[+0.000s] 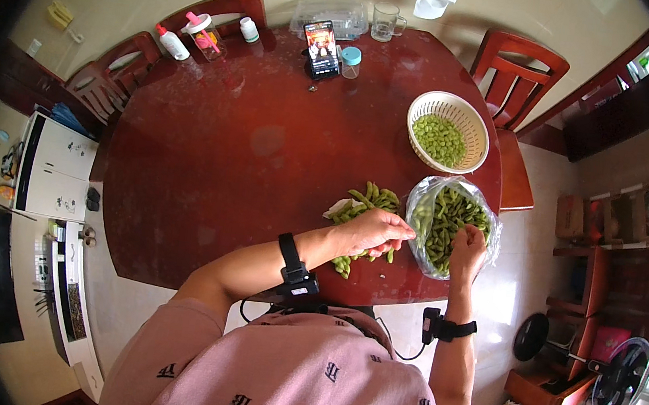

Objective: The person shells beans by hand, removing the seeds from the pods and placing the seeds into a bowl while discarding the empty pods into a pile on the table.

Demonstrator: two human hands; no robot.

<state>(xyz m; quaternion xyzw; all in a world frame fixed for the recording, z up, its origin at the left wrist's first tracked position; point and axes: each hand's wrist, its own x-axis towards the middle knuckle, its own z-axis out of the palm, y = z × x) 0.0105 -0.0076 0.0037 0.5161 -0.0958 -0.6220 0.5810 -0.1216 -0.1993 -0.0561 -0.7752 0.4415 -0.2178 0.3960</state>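
A clear plastic bag [421, 197] stands open at the table's right edge, full of green soybean pods [446, 216]. My right hand [468, 255] is over the bag's right side, its fingers curled down at the pods; whether they grip one is hidden. My left hand [378, 232] reaches to the bag's left rim with thumb and forefinger close together. Anything between those fingertips is too small to tell. Under and around my left hand lies a loose pile of pods [382, 197]. Beyond the bag, a cream slotted plastic basket [478, 121] holds shelled green beans [438, 139].
Across the dark red wooden table [212, 190], a lit phone [321, 49] stands upright beside a blue-lidded jar [350, 64]. A glass mug [384, 23] and clear plastic containers [331, 16] are behind it. Bottles [172, 44] line the far left edge. A chair [519, 74] stands at right.
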